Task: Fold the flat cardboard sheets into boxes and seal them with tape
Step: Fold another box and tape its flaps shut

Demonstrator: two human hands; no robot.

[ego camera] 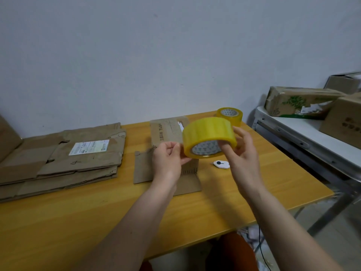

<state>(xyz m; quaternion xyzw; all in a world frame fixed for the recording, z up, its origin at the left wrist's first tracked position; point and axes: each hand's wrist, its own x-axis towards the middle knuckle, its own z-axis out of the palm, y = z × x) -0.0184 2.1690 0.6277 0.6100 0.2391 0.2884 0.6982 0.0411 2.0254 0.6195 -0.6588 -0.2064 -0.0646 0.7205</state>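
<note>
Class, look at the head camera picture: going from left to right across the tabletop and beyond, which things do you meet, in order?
Stack of flat cardboard sheets → left hand → tape roll held up in both hands → right hand → printed box on the side shelf.

Yellow tape roll (pixel 209 136), brown cardboard (pixel 64 159)

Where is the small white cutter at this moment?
In the head view, the small white cutter lies on the yellow table, just right of the partly folded box and below the tape roll held in both hands.
</note>
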